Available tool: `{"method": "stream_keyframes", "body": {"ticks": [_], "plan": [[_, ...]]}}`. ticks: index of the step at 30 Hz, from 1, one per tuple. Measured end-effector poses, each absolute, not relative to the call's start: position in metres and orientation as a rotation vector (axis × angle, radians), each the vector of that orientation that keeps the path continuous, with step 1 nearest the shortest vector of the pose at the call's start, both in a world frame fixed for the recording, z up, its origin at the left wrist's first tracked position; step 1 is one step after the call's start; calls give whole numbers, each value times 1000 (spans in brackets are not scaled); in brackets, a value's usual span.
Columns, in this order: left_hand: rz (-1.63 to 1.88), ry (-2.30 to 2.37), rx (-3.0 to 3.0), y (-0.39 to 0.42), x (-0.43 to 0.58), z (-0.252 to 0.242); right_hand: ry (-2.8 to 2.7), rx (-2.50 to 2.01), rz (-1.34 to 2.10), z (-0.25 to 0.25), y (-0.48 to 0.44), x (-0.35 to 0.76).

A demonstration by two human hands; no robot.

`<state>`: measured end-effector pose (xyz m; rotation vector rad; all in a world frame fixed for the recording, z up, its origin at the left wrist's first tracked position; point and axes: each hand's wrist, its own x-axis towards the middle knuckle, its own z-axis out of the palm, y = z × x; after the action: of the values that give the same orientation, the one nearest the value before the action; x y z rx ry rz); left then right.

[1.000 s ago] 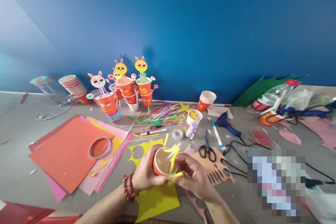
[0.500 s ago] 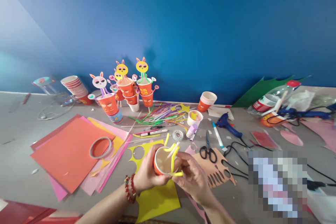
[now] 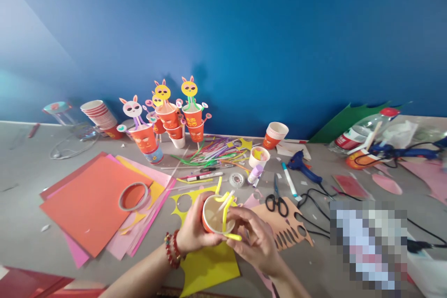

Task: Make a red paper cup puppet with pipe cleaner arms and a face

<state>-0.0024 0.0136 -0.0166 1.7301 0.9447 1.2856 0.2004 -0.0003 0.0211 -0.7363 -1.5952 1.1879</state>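
My left hand (image 3: 191, 234), with a red bead bracelet at its wrist, is wrapped round an orange paper cup (image 3: 212, 216) tipped with its mouth towards me, above a yellow sheet (image 3: 208, 266). Bent yellow straws (image 3: 224, 207) stick through the cup and out of its rim. My right hand (image 3: 256, 240) is curled at the cup's right side, its fingers pinching the end of one yellow straw at the rim.
Orange and pink card sheets (image 3: 91, 202) with a tape ring (image 3: 133, 196) lie left. Finished bunny cups (image 3: 166, 114) stand by the blue wall, with cup stacks (image 3: 98, 114), loose straws (image 3: 213, 151), scissors (image 3: 275, 200), a glue gun (image 3: 302, 165) and a bottle (image 3: 363, 132).
Both hands with the cup have shifted slightly left and towards me. The right fingers have slid down the yellow straw, which now juts out lower at the rim.
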Motion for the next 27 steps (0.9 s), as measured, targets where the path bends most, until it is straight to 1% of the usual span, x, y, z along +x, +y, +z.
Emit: {"method": "stream_keyframes", "body": {"ticks": [11,18,20,23,27], "plan": [[1258,1019,1825,16,-5,-16,-1667,-796,1202,27,1,212],[1207,1074,1816,12,-7,-17,-1874,-937,1178,50,2,249],[1237,1088,1771,11,-12,-24,-1850,-1009,1069,59,7,271],[1272,1136,1731,13,-15,-35,-1802,-1208,776,71,27,319],[1395,1207,1522,13,-6,-41,-1622,-1696,286,87,65,403]]}}
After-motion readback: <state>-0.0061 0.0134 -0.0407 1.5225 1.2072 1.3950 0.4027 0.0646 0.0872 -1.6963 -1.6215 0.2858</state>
